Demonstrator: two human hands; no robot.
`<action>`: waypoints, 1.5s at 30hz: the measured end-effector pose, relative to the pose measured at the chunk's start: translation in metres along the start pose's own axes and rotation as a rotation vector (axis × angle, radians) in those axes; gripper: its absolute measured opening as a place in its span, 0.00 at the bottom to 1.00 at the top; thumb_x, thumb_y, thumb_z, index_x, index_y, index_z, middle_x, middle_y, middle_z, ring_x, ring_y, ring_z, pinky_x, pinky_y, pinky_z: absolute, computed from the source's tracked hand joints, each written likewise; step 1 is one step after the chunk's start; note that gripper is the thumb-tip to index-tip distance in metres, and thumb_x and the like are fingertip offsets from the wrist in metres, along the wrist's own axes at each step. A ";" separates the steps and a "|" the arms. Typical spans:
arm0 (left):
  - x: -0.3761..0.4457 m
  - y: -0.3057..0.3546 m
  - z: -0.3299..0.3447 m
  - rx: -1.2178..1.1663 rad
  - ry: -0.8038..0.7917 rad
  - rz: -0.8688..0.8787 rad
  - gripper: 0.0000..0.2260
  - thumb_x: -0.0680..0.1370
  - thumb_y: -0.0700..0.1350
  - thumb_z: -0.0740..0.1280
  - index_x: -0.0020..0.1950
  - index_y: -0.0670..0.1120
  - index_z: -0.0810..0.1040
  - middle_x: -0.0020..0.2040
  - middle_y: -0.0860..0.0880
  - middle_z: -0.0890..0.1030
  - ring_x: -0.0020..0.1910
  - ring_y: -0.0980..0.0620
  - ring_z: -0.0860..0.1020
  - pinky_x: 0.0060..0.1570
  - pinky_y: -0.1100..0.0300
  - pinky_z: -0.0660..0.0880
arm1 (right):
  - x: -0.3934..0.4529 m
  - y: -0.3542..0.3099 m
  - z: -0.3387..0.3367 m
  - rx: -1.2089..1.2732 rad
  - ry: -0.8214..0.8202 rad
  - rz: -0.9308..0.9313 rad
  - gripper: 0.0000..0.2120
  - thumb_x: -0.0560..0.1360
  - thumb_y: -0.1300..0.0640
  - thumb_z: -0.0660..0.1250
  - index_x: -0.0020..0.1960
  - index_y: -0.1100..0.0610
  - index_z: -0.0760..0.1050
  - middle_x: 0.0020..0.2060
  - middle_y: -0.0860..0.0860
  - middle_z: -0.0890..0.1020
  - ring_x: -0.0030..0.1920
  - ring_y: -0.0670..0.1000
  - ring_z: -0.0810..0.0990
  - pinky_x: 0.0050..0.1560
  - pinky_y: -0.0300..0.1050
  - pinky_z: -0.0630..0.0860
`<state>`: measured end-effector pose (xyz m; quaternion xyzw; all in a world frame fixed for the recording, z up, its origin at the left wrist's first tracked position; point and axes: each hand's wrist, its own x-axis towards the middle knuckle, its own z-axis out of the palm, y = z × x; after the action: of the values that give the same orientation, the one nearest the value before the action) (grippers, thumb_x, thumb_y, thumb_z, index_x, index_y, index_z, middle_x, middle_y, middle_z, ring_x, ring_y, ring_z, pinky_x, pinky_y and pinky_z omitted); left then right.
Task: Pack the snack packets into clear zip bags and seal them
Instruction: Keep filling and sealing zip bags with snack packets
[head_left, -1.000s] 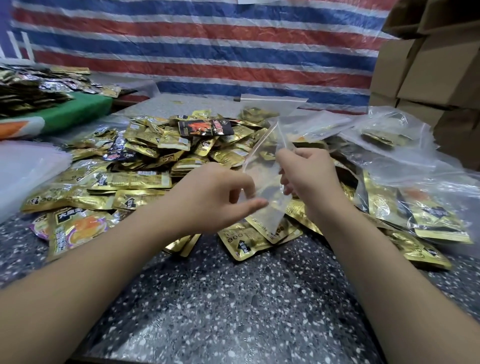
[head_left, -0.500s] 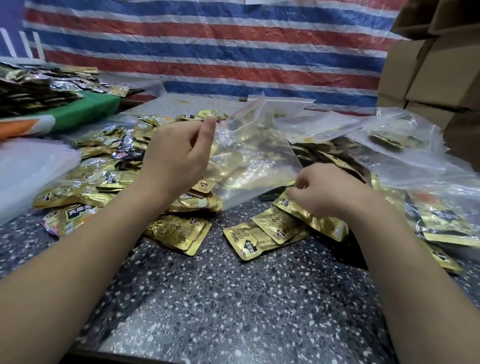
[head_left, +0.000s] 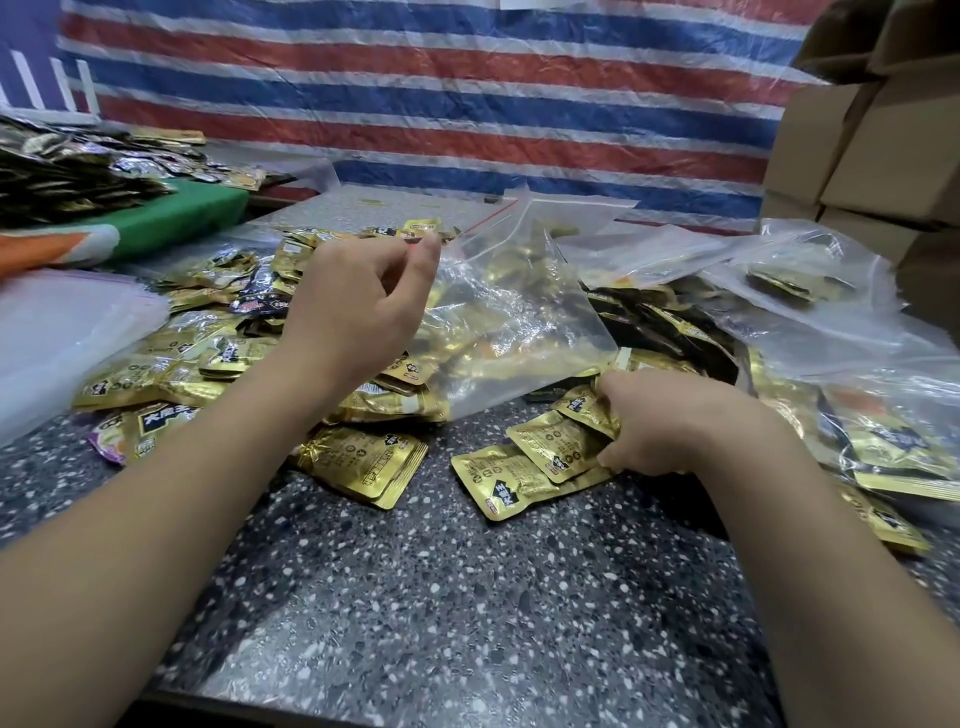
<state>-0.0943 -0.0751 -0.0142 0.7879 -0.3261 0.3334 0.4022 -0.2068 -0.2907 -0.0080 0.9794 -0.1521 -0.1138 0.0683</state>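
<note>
The left hand (head_left: 358, 306) pinched the clear zip bag (head_left: 519, 322) open by its rim; beside the bag, the right hand (head_left: 670, 421) gripped gold snack packets (head_left: 556, 441) on the desk (head_left: 441, 597).

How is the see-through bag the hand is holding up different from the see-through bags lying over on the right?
The held zip bag looks empty; the bags on the right have gold packets inside. The left hand pinches the held zip bag's top edge and lifts it up, its mouth open; the bags on the right lie flat on the speckled table, untouched. Both are clear, crinkly plastic.
</note>
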 end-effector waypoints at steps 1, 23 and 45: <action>0.000 0.000 0.000 0.002 -0.004 0.004 0.24 0.84 0.52 0.58 0.28 0.49 0.63 0.24 0.51 0.65 0.24 0.54 0.63 0.28 0.57 0.57 | 0.000 0.001 0.000 0.004 0.004 0.001 0.22 0.76 0.54 0.68 0.68 0.54 0.67 0.58 0.52 0.78 0.54 0.55 0.77 0.51 0.48 0.77; 0.005 -0.008 -0.008 0.137 0.109 0.058 0.25 0.85 0.49 0.56 0.27 0.51 0.59 0.22 0.53 0.63 0.22 0.54 0.62 0.27 0.52 0.57 | 0.008 0.005 -0.017 1.010 0.402 0.061 0.10 0.77 0.54 0.60 0.44 0.59 0.76 0.40 0.57 0.81 0.37 0.57 0.80 0.38 0.54 0.80; -0.015 0.018 0.013 -0.218 -0.302 0.247 0.26 0.82 0.52 0.50 0.27 0.40 0.65 0.23 0.49 0.65 0.23 0.49 0.65 0.25 0.53 0.60 | 0.006 0.005 -0.028 2.122 0.413 -0.713 0.10 0.83 0.61 0.55 0.60 0.57 0.74 0.48 0.53 0.86 0.50 0.52 0.85 0.51 0.56 0.81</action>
<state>-0.1137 -0.0905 -0.0245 0.7347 -0.5110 0.2211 0.3875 -0.1957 -0.2943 0.0188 0.5303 0.1298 0.2231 -0.8076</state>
